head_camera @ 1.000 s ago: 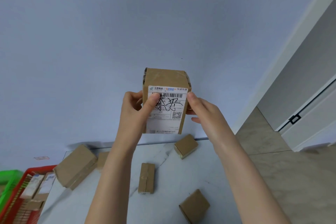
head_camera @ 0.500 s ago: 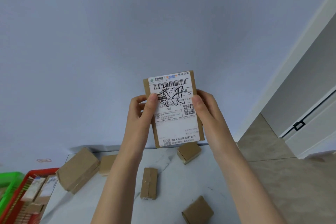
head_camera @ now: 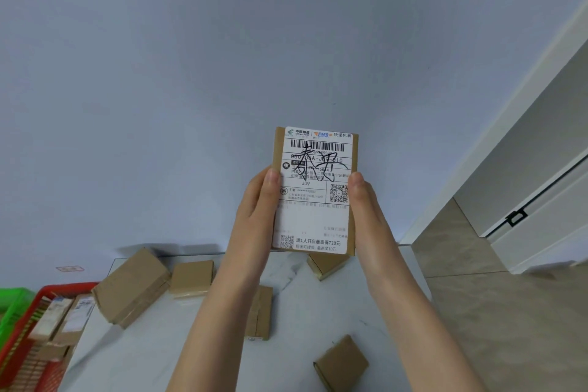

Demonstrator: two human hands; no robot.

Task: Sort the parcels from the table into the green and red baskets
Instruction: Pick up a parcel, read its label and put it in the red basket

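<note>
Parcel (head_camera: 315,223) shifted right, label (head_camera: 318,175) facing up — China Post EMS, J09, left hand (head_camera: 257,210) and right hand (head_camera: 366,213) gripping its sides.

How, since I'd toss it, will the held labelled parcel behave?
Probably stiff: the labelled parcel shows straight cardboard edges. Likely light: the left hand and right hand hold it up by its sides. Flat-faced, so unlikely to roll.

Six parcels (head_camera: 313,191) (head_camera: 132,286) (head_camera: 191,277) (head_camera: 262,312) (head_camera: 327,264) (head_camera: 342,360) outside two baskets (head_camera: 63,287) (head_camera: 14,299)

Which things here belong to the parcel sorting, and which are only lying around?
Job: held parcel, left hand, right hand, loose parcels, table, red basket, green basket.
Around: wall, door, floor, wall sticker.
</note>
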